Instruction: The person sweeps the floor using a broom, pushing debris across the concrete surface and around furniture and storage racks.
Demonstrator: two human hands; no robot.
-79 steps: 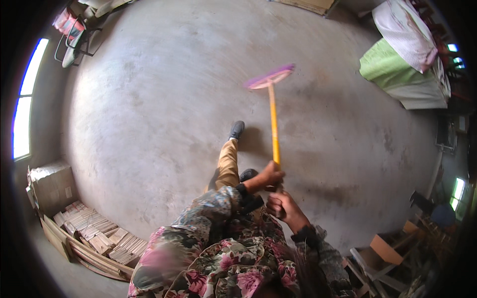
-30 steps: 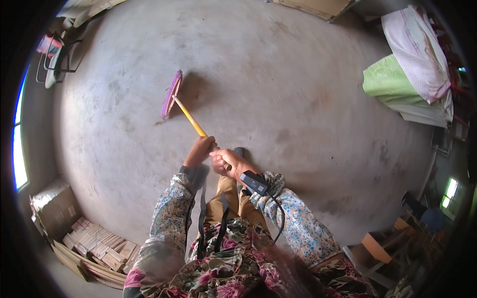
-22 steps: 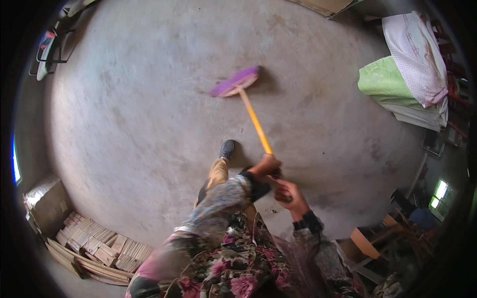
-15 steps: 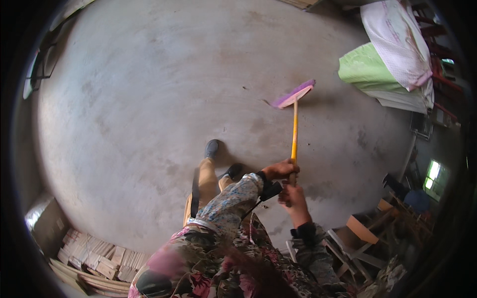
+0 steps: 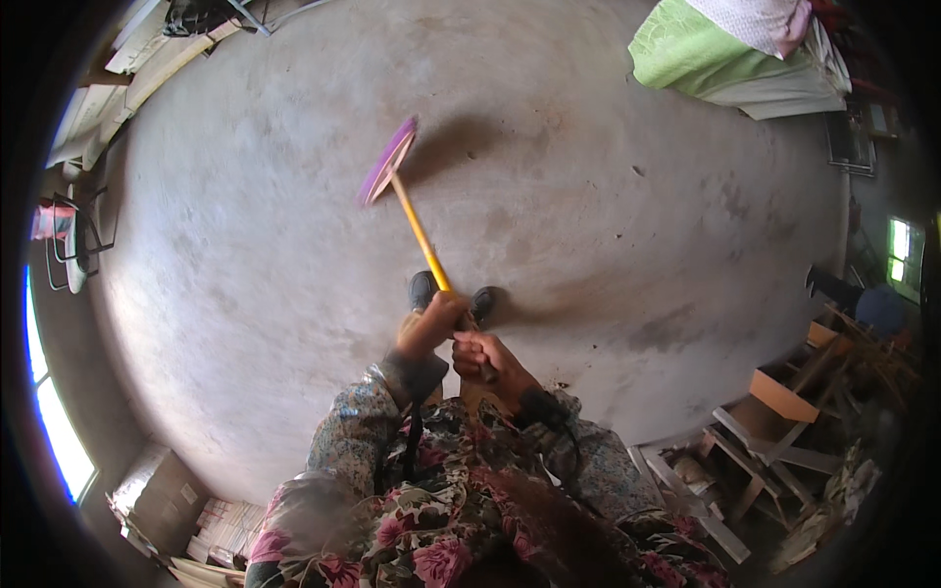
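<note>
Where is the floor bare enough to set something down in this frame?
The floor lies bare from the broom right toward the green bedding. Crowded: wood scraps lower right, boxes lower left.

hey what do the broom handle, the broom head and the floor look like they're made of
Handle: smooth, evenly yellow, probably painted wood or plastic; can't tell which. Head: purple, uniform colour, likely plastic; it's blurred. Floor: grey, matte, mottled with stains, looks like bare concrete. Left hand and right hand both grip the handle.
</note>
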